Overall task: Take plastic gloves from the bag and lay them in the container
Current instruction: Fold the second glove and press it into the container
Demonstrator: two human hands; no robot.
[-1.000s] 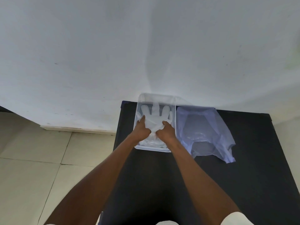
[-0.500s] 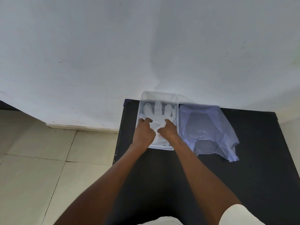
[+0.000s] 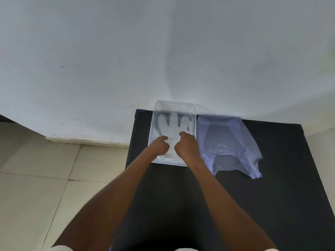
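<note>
Translucent glove (image 3: 172, 127) lies lengthwise in container (image 3: 194, 127), fingers toward wall; left hand (image 3: 159, 146) and right hand (image 3: 186, 144) curled, pressing it.

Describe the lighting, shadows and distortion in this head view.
Head view: soft, even light; a broad faint shadow falls on the white wall above the clear container; wide-angle bending curves the wall's base; the translucent glove and plastic bag read low-contrast against the black table.
</note>
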